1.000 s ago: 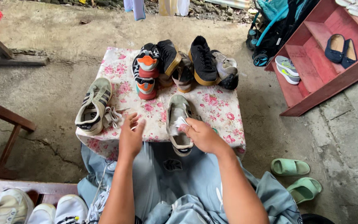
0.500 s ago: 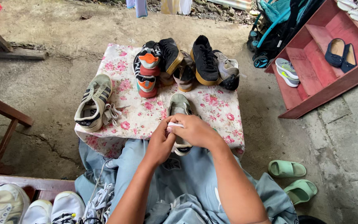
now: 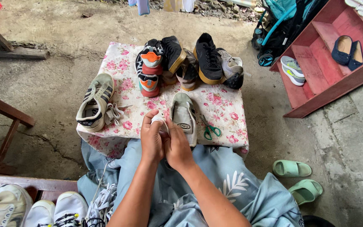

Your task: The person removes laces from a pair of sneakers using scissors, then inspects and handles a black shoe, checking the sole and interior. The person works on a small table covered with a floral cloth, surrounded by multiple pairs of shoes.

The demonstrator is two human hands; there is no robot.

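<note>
Left hand (image 3: 152,141) and right hand (image 3: 176,145) pressed together, fingers curled shut on what looks like a white lace end (image 3: 159,120), just beside the grey-green canvas sneaker (image 3: 183,115) on the floral-cloth bench (image 3: 227,107), green-handled scissors (image 3: 210,130) right of them, within reach.

Both hands, left (image 3: 152,141) and right (image 3: 177,145), pinch a white lace (image 3: 159,120) beside a grey shoe (image 3: 184,115); green scissors (image 3: 209,129) lie on the floral surface (image 3: 227,107).

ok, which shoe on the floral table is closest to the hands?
The grey-green sneaker lying alone at the table's front edge, right beside the right hand. The striped sneaker sits off to the left; the rest are piled at the back.
</note>
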